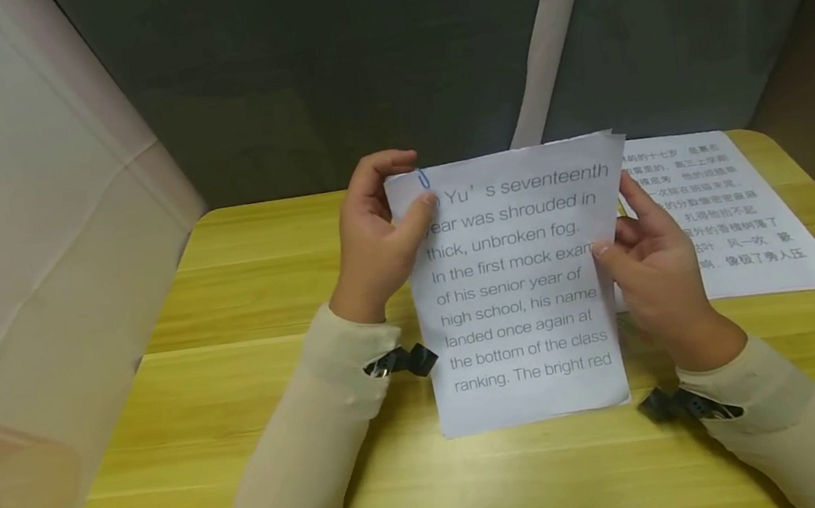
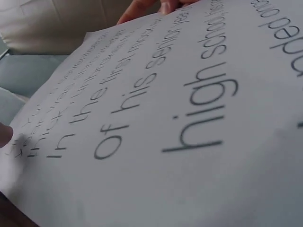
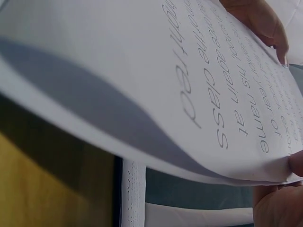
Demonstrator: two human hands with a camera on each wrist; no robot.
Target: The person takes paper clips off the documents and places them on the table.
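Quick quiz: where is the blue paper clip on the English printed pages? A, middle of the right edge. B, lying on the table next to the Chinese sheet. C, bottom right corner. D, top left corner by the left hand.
D: the blue paper clip sits at the top left corner of the English pages, just above the left hand thumb.

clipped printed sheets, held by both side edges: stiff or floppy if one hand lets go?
Likely floppy: the printed sheets already bow in the right wrist view. Probably light. The blue paper clip at the top corner by the left hand should keep them together; right hand pinches the other edge.
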